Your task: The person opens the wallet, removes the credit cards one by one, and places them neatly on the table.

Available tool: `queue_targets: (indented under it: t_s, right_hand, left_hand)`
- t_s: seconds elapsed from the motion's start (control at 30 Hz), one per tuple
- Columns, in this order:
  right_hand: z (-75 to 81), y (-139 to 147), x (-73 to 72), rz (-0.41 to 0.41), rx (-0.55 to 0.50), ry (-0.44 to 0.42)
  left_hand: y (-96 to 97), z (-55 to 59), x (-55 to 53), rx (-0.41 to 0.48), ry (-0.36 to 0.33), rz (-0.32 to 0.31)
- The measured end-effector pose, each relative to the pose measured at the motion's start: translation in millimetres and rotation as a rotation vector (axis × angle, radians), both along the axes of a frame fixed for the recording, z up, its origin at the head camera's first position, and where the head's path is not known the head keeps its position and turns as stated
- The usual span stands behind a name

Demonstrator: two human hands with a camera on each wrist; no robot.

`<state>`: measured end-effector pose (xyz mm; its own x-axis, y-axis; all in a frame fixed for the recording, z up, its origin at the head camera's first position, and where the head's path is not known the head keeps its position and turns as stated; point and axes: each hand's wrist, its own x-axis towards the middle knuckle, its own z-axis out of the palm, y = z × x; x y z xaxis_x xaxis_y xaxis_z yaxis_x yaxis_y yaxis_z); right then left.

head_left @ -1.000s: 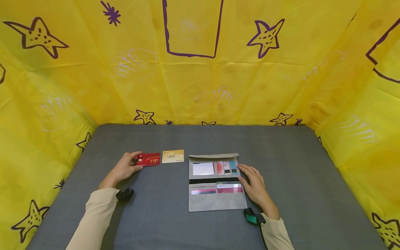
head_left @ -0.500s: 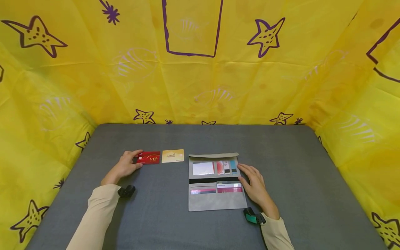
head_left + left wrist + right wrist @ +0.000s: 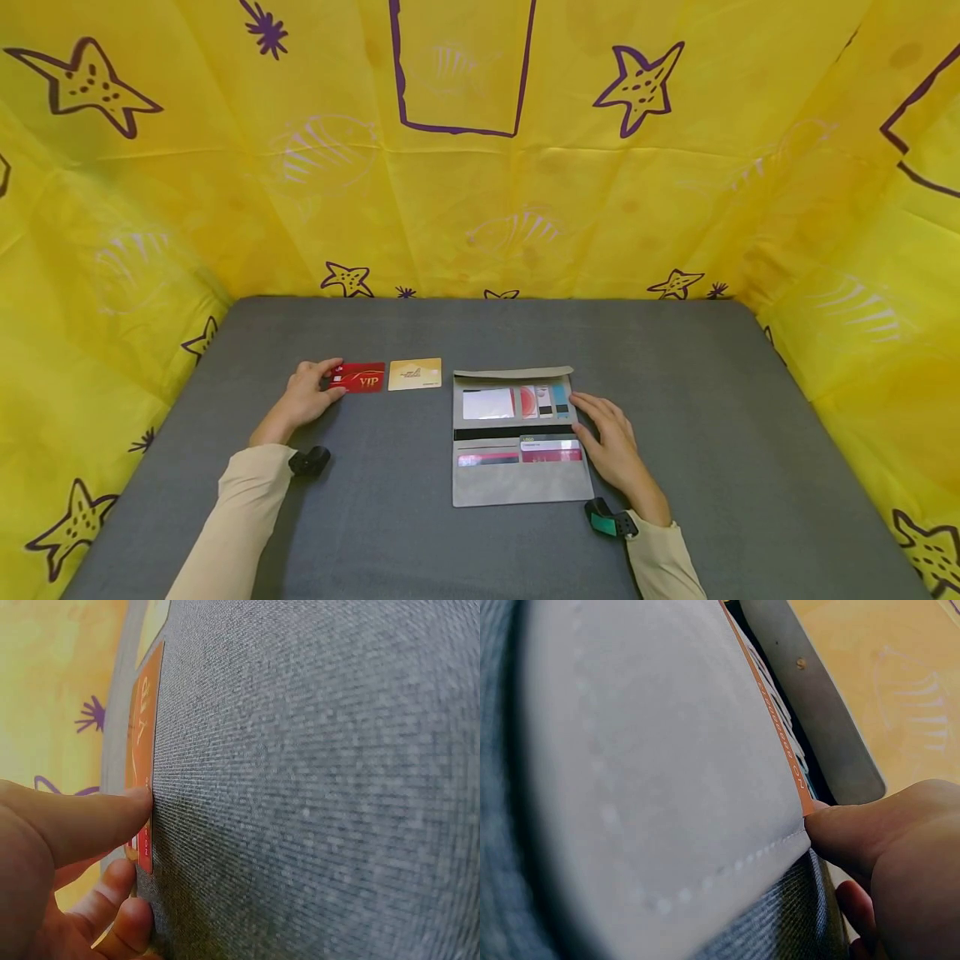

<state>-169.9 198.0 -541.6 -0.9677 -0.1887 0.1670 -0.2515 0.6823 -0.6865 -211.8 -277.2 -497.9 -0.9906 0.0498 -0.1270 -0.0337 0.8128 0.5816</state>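
The thumb and fingers of my left hand hold the left end of a red VIP card, which lies on the grey table. In the left wrist view, the thumb lies over the card's near edge, with other fingers curled behind. Just right of it lies a gold card. My right hand rests against the right edge of an unfolded grey wallet, thumb and fingers relaxed and spread along that edge. Several cards fill its slots, including a white one and a dark pink one.
Yellow cloth printed with starfish and fish surrounds the table at the back and sides. A dark wrist device sits on the left wrist, another with a green face on the right.
My left hand has slid the red card slightly toward the back, bringing it nearly level with the gold card. The right hand and wallet look unchanged.
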Motion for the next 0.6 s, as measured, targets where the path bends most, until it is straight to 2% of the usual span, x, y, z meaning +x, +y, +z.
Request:
queue_targets:
  t_s: [0.27,0.5,0.6]
  right_hand:
    - [1.0,-0.7,0.4,-0.003,0.000,0.006]
    - [1.0,-0.1,0.5,-0.002,0.002,-0.011]
    - [0.7,0.1,-0.5,0.000,0.002,0.001]
  left_hand:
    - [2.4,1.7,3.9,0.032,0.019,0.032]
    - [7.4,1.3,12.1,0.065,0.130,0.034]
    - [13.2,2.2,16.4,0.078,0.149,0.043]
